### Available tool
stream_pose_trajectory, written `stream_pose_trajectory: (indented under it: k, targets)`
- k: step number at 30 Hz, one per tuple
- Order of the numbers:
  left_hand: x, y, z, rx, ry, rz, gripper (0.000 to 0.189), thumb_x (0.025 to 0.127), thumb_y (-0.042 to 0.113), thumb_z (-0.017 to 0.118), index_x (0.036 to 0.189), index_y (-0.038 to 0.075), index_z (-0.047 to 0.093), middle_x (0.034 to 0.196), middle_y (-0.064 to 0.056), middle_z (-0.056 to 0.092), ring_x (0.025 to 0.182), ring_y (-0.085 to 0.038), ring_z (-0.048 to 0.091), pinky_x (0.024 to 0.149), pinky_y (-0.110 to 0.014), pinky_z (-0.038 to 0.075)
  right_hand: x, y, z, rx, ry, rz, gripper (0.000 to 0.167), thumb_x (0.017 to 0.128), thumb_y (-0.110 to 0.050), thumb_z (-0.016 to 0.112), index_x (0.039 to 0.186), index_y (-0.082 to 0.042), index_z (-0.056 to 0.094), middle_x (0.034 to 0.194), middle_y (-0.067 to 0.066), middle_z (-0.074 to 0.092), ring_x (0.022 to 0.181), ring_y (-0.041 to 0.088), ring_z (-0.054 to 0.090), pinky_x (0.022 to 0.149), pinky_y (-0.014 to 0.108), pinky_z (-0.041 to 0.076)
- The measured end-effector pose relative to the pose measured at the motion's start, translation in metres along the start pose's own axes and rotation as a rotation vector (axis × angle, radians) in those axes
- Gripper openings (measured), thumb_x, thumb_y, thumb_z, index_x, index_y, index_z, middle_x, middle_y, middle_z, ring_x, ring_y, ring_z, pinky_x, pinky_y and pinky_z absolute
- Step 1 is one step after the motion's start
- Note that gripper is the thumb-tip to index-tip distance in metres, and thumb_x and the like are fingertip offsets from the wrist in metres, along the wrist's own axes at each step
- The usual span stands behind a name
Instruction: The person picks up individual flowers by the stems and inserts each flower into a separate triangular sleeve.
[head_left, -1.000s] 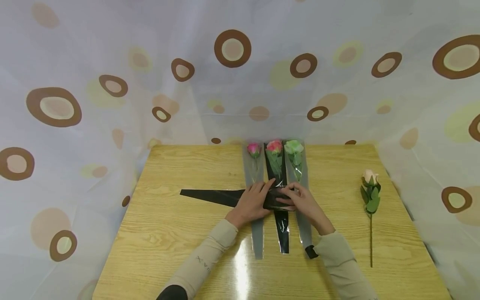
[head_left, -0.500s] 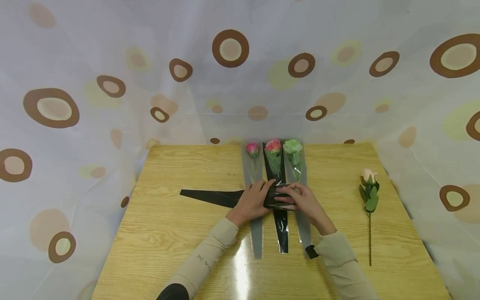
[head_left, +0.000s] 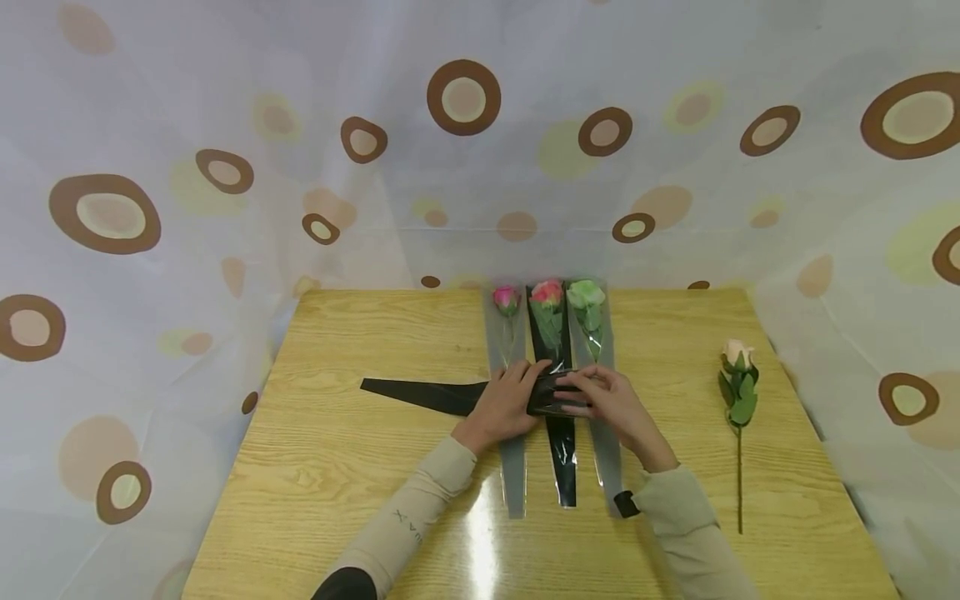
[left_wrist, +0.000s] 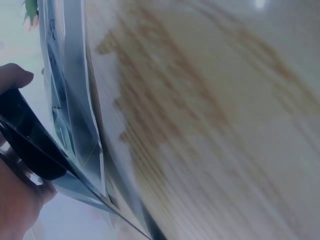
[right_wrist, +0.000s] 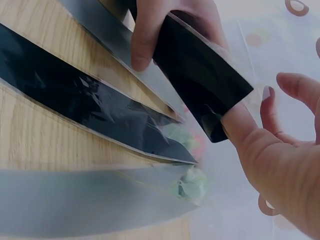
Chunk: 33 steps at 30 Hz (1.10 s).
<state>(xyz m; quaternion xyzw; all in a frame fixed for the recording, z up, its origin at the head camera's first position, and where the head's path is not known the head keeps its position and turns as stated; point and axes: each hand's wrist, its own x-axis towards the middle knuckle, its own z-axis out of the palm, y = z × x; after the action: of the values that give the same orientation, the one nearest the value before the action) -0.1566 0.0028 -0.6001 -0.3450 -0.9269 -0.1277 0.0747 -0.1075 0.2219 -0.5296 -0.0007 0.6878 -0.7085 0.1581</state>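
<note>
My left hand (head_left: 504,407) grips a black flower wrapping sleeve (head_left: 420,393), held crosswise above the wrapped flowers, its narrow end pointing left. In the right wrist view, the left thumb and fingers hold the black wrapping sleeve (right_wrist: 200,80) around its middle. My right hand (head_left: 611,408) is at the wide end; its thumb (right_wrist: 240,122) reaches to the mouth while the other fingers stand apart from it. How deep the thumb goes is hidden. Below lie a magenta rose (head_left: 507,298), a coral-pink rose (head_left: 547,293) and a pale green flower (head_left: 586,294), each in its own wrapping sleeve.
An unwrapped peach rose (head_left: 741,400) lies on the right part of the wooden table (head_left: 337,483). A small black piece (head_left: 626,503) sits by the lower end of the green flower's wrapping. A patterned curtain (head_left: 517,150) hangs around the table's back and sides.
The right hand's fingers have shifted and spread slightly at the wide end of the black wrapping sleeve. The left hand keeps its hold, and the flowers lie as before.
</note>
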Motion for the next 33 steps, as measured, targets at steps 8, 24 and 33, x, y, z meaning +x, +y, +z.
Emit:
stream_pose_trajectory:
  k: [8,24,33]
  targets:
    - [0.002,0.001,-0.005,-0.044,-0.018,-0.023,0.091,0.087,0.035,0.081,0.163,0.019,0.033,0.129,-0.004,0.058,0.113,-0.019,0.061,0.100,-0.044,0.053,-0.009,-0.007,-0.008,-0.069,0.060,-0.036,0.050,0.113,-0.034,0.052,0.136,0.010,0.054,0.134,0.020,0.071,0.109,0.010,0.077,0.095,0.024,0.059]
    - [0.000,0.001,-0.007,-0.098,-0.009,-0.032,0.095,0.087,0.033,0.083,0.165,0.020,0.030,0.134,-0.004,0.058,0.118,-0.022,0.062,0.105,-0.046,0.051,-0.027,0.007,-0.061,-0.231,0.322,-0.097,0.043,0.111,-0.036,0.054,0.125,0.004,0.062,0.098,-0.021,0.076,0.089,0.006,0.077,0.081,0.024,0.063]
    - [-0.002,-0.003,-0.010,-0.088,0.022,-0.032,0.090,0.087,0.031,0.080,0.163,0.019,0.033,0.135,-0.005,0.058,0.117,-0.021,0.062,0.102,-0.045,0.052,-0.046,0.032,-0.125,-0.377,0.446,0.038,0.051,0.112,-0.036,0.052,0.140,0.006,0.054,0.088,-0.031,0.069,0.078,0.000,0.072,0.074,0.022,0.062]
